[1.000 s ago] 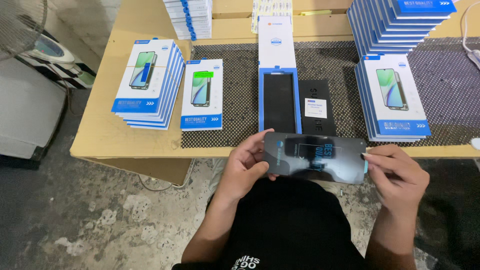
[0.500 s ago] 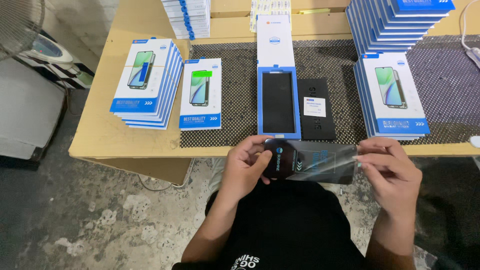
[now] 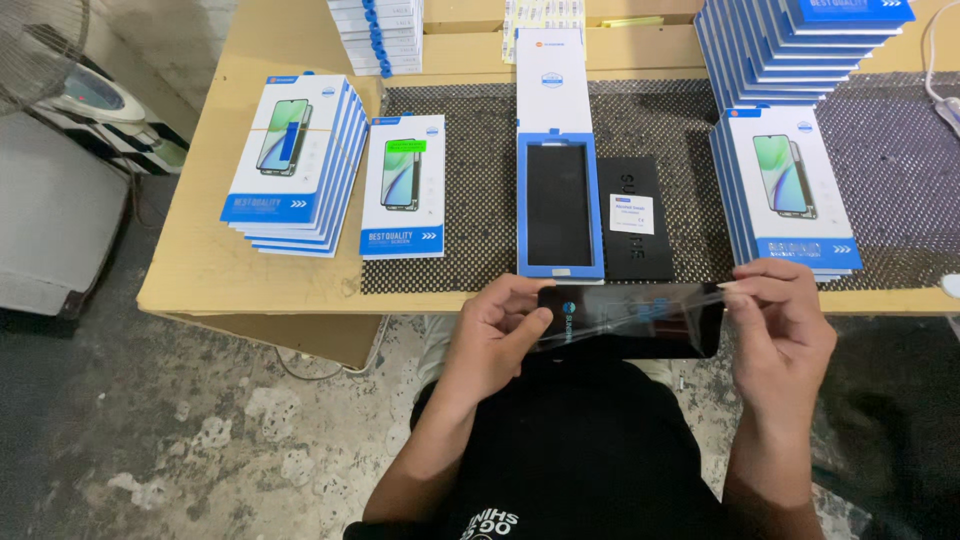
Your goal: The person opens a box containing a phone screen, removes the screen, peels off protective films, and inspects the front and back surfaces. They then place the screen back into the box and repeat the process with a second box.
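Note:
A black phone screen panel (image 3: 640, 325) lies flat between my hands, just below the table's front edge. My left hand (image 3: 497, 335) grips its left end, thumb on top. My right hand (image 3: 785, 325) pinches a clear protective film (image 3: 700, 297) at the panel's right end; the film is lifted off the glass there. Straight ahead on the table an open blue box (image 3: 560, 205) shows a black insert, with its white lid (image 3: 552, 70) folded back.
A black card with a white label (image 3: 633, 218) lies right of the open box. Stacks of white-and-blue phone-screen boxes (image 3: 290, 165) stand left, a single box (image 3: 404, 187) beside them, more stacks (image 3: 790, 190) at right and rear. A black mesh mat (image 3: 890, 170) covers the wooden table (image 3: 210, 260). A fan (image 3: 40, 50) stands far left.
My right hand has peeled the clear film up from the panel's right end. The panel has turned flatter and sits slightly higher, close to the table edge.

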